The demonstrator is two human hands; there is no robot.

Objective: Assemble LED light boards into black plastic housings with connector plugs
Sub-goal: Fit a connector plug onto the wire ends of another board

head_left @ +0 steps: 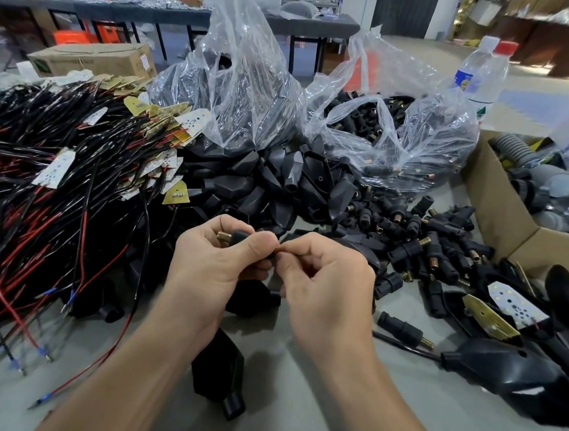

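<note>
**Both hands meet at one plug**

On the grey desk (396,376), a black plastic housing (217,372) lies under the wrists. The left hand (216,264) curls round a brass-tipped black plastic connector plug (235,237). The right hand (326,282) pinches its other end with bent fingers. Beyond is a heap of black housings (271,179).

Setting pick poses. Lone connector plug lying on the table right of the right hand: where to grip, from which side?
Grip the connector plug by its thick black body, from above, fingers closing across its width. It lies flat on the table, both long sides exposed. Avoid the brass tip, likely too thin; a black cable lies close on the near side.
</note>
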